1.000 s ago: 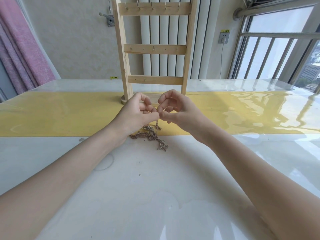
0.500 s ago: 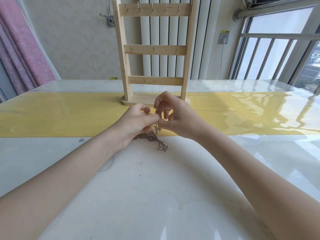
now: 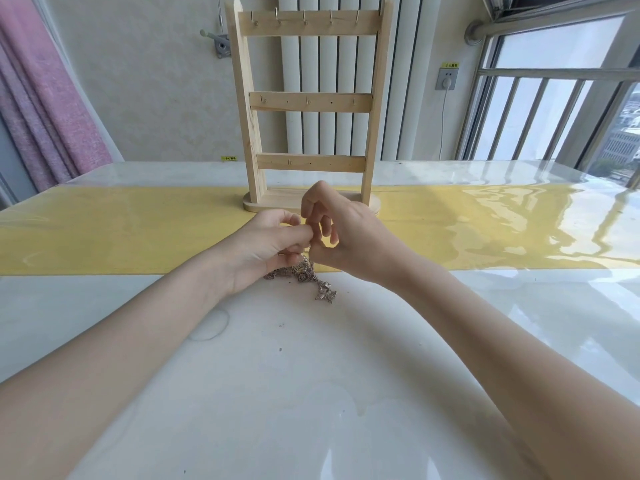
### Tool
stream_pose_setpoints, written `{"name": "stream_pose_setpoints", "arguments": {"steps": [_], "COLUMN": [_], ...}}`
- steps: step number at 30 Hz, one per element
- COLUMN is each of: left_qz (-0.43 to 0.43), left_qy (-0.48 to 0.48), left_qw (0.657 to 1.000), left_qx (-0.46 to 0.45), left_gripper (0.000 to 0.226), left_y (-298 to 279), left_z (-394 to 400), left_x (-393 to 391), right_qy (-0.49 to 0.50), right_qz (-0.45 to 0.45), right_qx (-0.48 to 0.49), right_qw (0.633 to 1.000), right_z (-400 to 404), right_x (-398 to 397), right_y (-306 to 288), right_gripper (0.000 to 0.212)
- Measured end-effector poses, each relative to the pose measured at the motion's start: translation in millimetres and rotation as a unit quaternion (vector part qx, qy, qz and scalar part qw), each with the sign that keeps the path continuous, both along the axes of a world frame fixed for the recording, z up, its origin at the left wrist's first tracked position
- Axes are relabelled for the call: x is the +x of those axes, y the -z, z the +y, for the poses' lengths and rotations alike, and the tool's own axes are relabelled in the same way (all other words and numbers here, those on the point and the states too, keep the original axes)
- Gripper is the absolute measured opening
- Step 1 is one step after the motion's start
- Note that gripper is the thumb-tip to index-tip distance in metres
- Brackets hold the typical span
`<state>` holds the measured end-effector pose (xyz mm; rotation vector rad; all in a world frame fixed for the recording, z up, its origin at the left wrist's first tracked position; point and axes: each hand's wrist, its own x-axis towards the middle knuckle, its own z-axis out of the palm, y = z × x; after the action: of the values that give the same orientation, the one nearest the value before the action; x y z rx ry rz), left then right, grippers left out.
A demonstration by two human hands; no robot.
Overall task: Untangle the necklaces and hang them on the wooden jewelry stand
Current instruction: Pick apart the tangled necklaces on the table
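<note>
Pinching at a fine chain, both hands meet above the tangle. Left hand [image 3: 266, 242]: fingers curled, thumb and forefinger nipping the necklaces [image 3: 304, 277] at the top of the clump. Right hand [image 3: 341, 237]: fingertips closed on the same strand, other fingers raised and bent. Most of the tangle lies in a heap on the white table [image 3: 311, 375], at the near edge of the yellow runner [image 3: 121, 233]. Wooden jewelry stand [image 3: 310, 102] upright just behind the hands, hooks bare.
</note>
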<state>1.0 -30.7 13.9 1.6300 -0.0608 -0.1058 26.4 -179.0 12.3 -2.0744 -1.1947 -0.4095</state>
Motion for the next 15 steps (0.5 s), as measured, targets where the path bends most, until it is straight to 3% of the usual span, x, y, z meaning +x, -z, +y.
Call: {"name": "stream_pose_setpoints", "arguments": {"steps": [2,5,15], "left_qz": [0.015,0.027,0.027], "left_qy": [0.019,0.025,0.012], "left_qw": [0.999,0.997,0.994], "left_qx": [-0.029,-0.065,-0.109], "left_gripper": [0.014,0.027,0.028], "left_y": [-0.7,0.0,-3.6], "left_z": [-2.1,-4.1,-4.4], "left_x": [-0.7,0.2,0.6], "right_qy": [0.004,0.017,0.009], "right_qz": [0.023,0.054,0.091], "right_qx": [0.018,0.038,0.092], "right_qw": [1.000,0.998,0.992], "right_z": [0.4,0.4,2.4], "right_x": [-0.1,0.3,-0.9], "right_y": [0.5,1.9,0.8], "right_gripper": [0.030,0.035,0.027]}}
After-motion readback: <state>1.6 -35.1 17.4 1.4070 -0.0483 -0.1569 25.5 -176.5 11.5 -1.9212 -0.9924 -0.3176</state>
